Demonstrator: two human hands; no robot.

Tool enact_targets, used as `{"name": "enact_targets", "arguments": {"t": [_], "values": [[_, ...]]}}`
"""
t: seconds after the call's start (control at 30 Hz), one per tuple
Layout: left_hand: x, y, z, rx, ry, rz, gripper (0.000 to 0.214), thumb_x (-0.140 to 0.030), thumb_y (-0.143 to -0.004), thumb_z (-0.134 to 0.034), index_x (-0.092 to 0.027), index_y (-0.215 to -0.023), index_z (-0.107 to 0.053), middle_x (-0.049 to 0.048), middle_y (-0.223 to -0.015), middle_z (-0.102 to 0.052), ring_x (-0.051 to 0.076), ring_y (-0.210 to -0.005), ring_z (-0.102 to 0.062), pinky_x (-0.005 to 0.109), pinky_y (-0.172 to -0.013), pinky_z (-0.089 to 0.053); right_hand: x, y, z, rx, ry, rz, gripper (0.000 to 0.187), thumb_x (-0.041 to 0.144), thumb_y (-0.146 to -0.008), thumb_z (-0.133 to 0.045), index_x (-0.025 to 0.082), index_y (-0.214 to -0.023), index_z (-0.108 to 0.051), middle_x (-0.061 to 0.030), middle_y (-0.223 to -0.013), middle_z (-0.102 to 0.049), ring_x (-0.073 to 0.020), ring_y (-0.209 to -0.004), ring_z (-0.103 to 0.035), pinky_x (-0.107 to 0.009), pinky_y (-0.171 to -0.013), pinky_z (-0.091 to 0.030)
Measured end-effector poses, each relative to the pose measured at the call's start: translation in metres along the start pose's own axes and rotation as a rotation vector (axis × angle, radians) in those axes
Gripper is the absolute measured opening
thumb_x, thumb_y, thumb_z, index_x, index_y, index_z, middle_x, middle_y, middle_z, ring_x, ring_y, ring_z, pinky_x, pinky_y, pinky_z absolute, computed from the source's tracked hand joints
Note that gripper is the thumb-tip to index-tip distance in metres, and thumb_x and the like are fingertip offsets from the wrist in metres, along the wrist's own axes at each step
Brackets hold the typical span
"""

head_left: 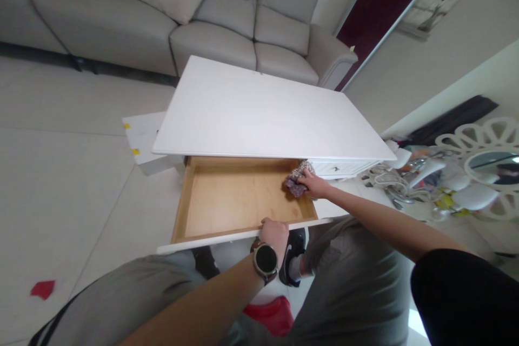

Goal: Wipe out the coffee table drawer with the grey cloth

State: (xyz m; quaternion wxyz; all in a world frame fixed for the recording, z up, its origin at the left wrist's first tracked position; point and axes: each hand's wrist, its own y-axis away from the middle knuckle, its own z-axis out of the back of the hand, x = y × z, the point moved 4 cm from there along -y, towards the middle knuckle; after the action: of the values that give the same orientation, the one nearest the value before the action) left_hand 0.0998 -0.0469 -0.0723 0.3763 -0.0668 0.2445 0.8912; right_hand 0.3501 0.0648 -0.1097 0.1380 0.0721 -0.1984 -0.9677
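Observation:
An open wooden drawer point(231, 190) juts out toward me from a white coffee table point(263, 113), its inside bare apart from the cloth. At its right end, my right hand point(316, 184) grips a crumpled, patterned purple-brown cloth point(295, 186), which touches the drawer's inner right side. My left hand point(275, 233), with a round watch on the wrist, is wrapped over the top of the drawer's white front edge. Part of its fingers is hidden from above.
A second white drawer point(340, 168) sits closed to the right. Behind the table stands a grey sofa point(214, 43). A white box point(144, 138) is at the left, a red scrap point(42, 289) lies on the floor, and a white-framed mirror point(497, 166) and clutter fill the right.

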Motion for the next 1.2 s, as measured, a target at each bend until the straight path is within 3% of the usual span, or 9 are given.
{"name": "enact_targets", "arguments": {"t": [0.2,0.5,0.87,1.2], "values": [[0.002,-0.002,-0.005,-0.014,0.039,0.003,0.028,-0.007,-0.096,-0.048,-0.009,-0.113,-0.069,0.0193,-0.092,-0.076,0.028,-0.091,-0.075,0.045,-0.086,-0.049,-0.005,-0.035,0.005,-0.122,0.067,-0.026,0.05,0.038,-0.081,-0.067,0.027,-0.13,-0.068,-0.014,-0.139,-0.043,-0.0358,-0.119,-0.044,-0.047,-0.099,-0.042],[0.006,-0.001,0.009,0.083,0.105,0.016,0.03,-0.006,-0.098,-0.044,-0.009,-0.109,-0.071,0.0174,-0.092,-0.077,0.026,-0.092,-0.075,0.045,-0.092,-0.049,-0.014,-0.034,-0.018,-0.297,-0.033,-0.042,0.045,0.038,-0.082,-0.063,0.025,-0.124,-0.072,-0.0117,-0.136,-0.046,-0.0333,-0.12,-0.041,-0.044,-0.102,-0.041],[0.01,-0.002,0.013,0.05,0.118,0.036,0.022,-0.014,-0.095,-0.056,-0.014,-0.11,-0.073,0.0144,-0.082,-0.073,0.024,-0.087,-0.072,0.044,-0.091,-0.048,-0.024,-0.038,-0.03,-0.355,-0.12,-0.061,0.049,0.038,-0.083,-0.062,0.025,-0.129,-0.072,-0.0122,-0.135,-0.045,-0.0357,-0.122,-0.041,-0.048,-0.106,-0.038],[0.011,-0.002,0.014,0.053,0.081,0.023,0.024,-0.014,-0.097,-0.052,-0.014,-0.106,-0.074,0.0145,-0.083,-0.074,0.024,-0.088,-0.072,0.041,-0.088,-0.05,-0.022,-0.035,-0.028,-0.379,-0.132,-0.083,0.047,0.037,-0.086,-0.06,0.025,-0.13,-0.071,-0.0123,-0.134,-0.045,-0.0363,-0.125,-0.039,-0.048,-0.109,-0.037]]}}
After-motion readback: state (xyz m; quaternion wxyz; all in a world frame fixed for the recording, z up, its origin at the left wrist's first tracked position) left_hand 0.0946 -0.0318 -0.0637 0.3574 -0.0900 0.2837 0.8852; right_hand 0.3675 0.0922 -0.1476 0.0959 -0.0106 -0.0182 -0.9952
